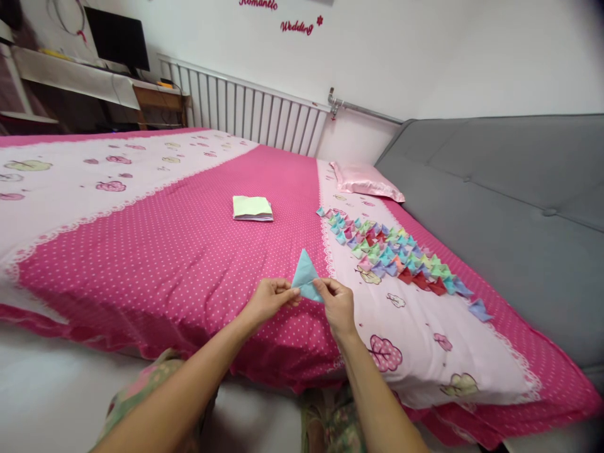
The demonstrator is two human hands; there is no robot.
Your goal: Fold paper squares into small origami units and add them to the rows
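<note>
A light blue sheet of paper folded into a triangle (304, 272) is held above the near edge of the bed, its point facing away from me. My left hand (275, 298) pinches its lower left corner between thumb and fingers. On the lower right side, my right hand (336, 304) grips it, with the thumb lying on top of the paper. Beyond my hands, a stack of pale yellow-green square paper (252, 207) lies on the pink dotted part of the bedspread. To the right are rows of small folded paper pieces (387, 251) in many colours.
The bed (189, 239) has a pink and white cover. A pink pillow (365, 181) lies by the grey padded headboard (495, 182) on the right. Behind stand a white radiator (245, 104) and a desk with a black monitor (117, 39).
</note>
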